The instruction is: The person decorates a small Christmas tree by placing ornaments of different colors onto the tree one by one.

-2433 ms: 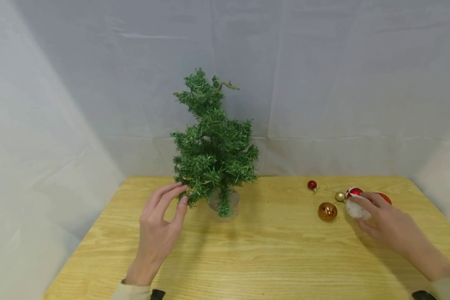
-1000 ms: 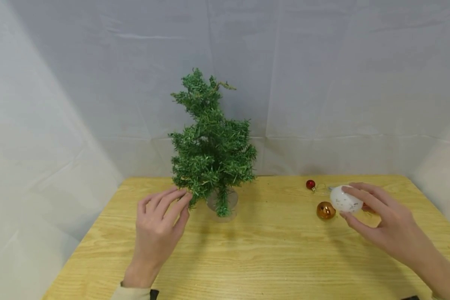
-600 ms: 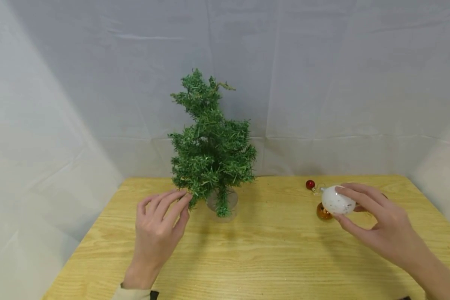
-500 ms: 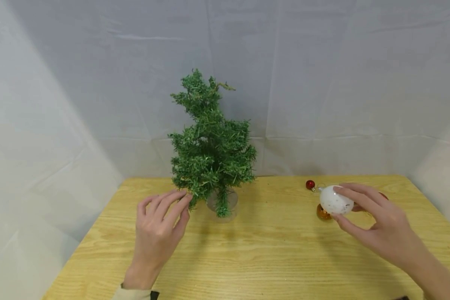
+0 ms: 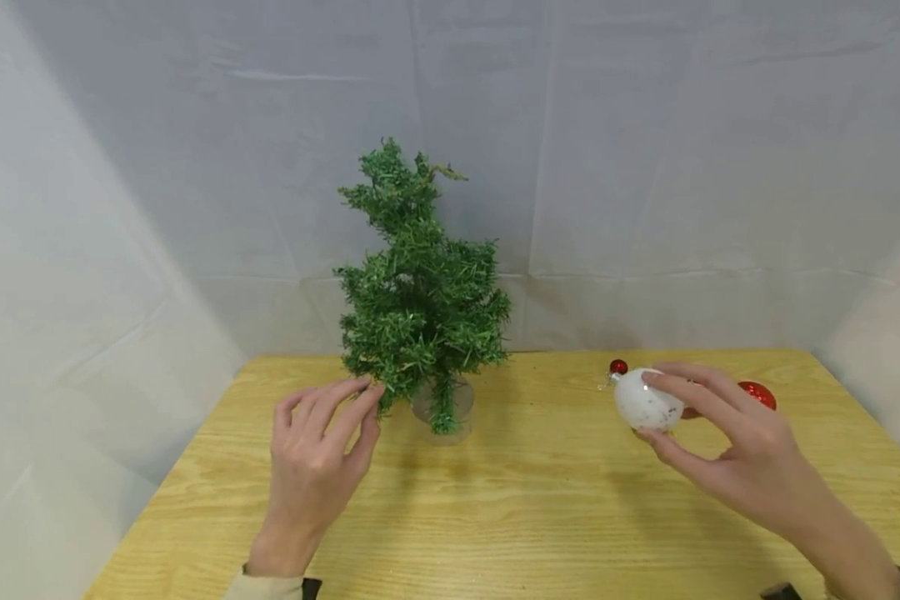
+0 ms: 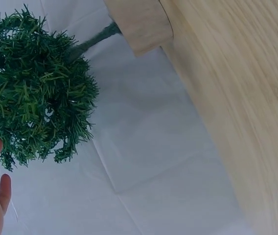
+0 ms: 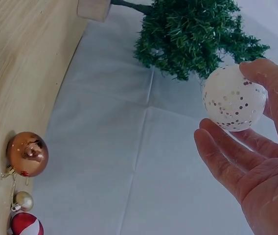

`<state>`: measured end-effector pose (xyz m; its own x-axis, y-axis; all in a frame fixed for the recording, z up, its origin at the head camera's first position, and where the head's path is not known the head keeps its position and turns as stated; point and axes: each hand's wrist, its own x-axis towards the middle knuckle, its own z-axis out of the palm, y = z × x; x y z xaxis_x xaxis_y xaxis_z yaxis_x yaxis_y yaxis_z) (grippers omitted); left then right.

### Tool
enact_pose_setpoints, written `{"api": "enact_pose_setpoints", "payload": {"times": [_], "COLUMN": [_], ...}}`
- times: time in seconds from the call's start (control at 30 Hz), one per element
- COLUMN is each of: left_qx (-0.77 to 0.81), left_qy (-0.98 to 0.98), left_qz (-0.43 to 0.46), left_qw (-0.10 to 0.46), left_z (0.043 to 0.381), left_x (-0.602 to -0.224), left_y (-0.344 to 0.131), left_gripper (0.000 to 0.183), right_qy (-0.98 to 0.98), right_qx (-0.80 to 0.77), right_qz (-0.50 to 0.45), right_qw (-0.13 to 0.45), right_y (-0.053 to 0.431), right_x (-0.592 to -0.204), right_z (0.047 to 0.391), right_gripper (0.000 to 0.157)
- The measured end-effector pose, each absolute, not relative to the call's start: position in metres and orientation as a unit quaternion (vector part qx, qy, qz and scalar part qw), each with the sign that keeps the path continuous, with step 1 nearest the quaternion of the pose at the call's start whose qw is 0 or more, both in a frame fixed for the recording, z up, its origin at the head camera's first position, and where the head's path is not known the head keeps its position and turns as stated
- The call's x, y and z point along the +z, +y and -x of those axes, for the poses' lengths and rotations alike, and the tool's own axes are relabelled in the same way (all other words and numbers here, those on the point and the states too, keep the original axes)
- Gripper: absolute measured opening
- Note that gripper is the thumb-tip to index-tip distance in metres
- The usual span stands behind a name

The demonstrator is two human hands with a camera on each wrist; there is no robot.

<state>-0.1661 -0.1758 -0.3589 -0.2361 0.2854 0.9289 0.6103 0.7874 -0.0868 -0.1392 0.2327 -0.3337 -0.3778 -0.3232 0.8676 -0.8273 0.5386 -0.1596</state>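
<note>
A small artificial Christmas tree (image 5: 423,283) stands upright on the table, on a block-shaped base (image 6: 141,24). My left hand (image 5: 315,458) is at its lower left branches, fingertips touching the green tips; in the left wrist view the thumb and fingers look loosely spread, partly cut off. To the right, my right hand (image 5: 750,450) grips a white Christmas ball (image 5: 645,402) between thumb and fingers. Silver specks dot the ball (image 7: 234,98), and its cap points toward the tree side in the head view. It hangs above the tabletop, apart from the tree.
On the wooden table (image 5: 495,517), a small red ball (image 5: 618,367) and a bigger red ball (image 5: 759,394) lie at the right. The right wrist view shows a copper ball (image 7: 27,154), a small gold ball (image 7: 23,200) and a red-and-white one (image 7: 26,224). White cloth (image 5: 645,167) hangs behind.
My right hand has picked up the white ball from among the others and carried it left. My left fingers have drawn closer together at the branch.
</note>
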Motion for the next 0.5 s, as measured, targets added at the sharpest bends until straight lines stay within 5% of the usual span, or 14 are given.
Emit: {"api": "enact_pose_setpoints", "payload": {"times": [0.5], "left_qx": [-0.177], "left_qy": [-0.742], "left_qz": [0.321], "left_qw": [0.561], "left_z": [0.164], "left_x": [-0.350], "left_y": [-0.157], "left_gripper": [0.025], "right_qy": [-0.779], "right_qx": [0.301], "right_qz": [-0.376], "right_qw": [0.401], "right_y": [0.223], "right_x": [-0.331], "right_z": [0.141], "right_gripper": [0.054]}}
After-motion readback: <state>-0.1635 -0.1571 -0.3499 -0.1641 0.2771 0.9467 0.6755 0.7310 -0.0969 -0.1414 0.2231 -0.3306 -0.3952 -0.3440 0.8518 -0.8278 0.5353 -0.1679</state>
